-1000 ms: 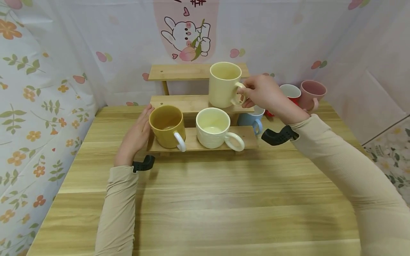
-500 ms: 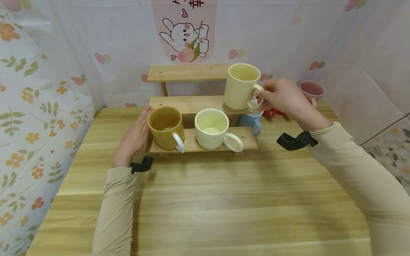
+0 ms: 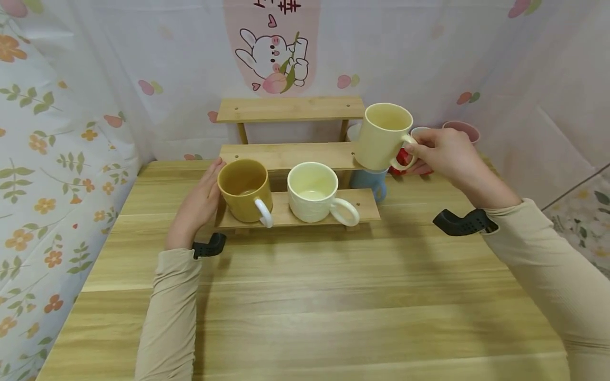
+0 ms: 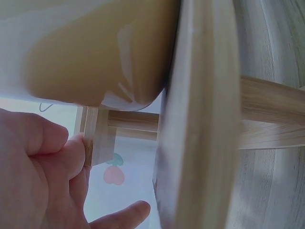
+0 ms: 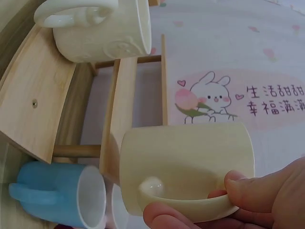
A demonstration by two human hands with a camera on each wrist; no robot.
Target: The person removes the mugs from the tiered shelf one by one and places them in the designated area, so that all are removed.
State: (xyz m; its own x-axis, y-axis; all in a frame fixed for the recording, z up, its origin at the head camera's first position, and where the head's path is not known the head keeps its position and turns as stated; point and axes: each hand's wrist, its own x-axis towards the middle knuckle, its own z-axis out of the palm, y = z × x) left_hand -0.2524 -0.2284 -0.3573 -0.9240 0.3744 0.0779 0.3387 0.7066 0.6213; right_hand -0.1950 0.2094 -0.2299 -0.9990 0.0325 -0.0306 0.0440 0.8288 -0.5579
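My right hand point(image 3: 450, 153) pinches the handle of a tall pale yellow mug point(image 3: 381, 137), upright at the right end of a three-tier wooden shelf point(image 3: 300, 157). In the right wrist view, thumb and fingers close on that handle. My left hand point(image 3: 197, 206) lies along the shelf's left side, beside a mustard mug point(image 3: 245, 190) with a white handle; its fingertips touch the end of the middle board point(image 4: 100, 136) in the left wrist view. A cream mug point(image 3: 312, 193) with a ring handle sits on the lowest board, right of the mustard one.
Behind the shelf's right end stands a light blue mug point(image 3: 369, 182), seen also in the right wrist view. Red and white mugs and a pink mug point(image 3: 462, 129) are farther right, partly hidden by my right hand. A printed curtain point(image 3: 190, 63) hangs behind the wooden table point(image 3: 305, 296).
My right hand has carried the pale yellow mug rightward from over the middle board to beyond its right end, and slightly lower. The left hand has stayed at the shelf's side.
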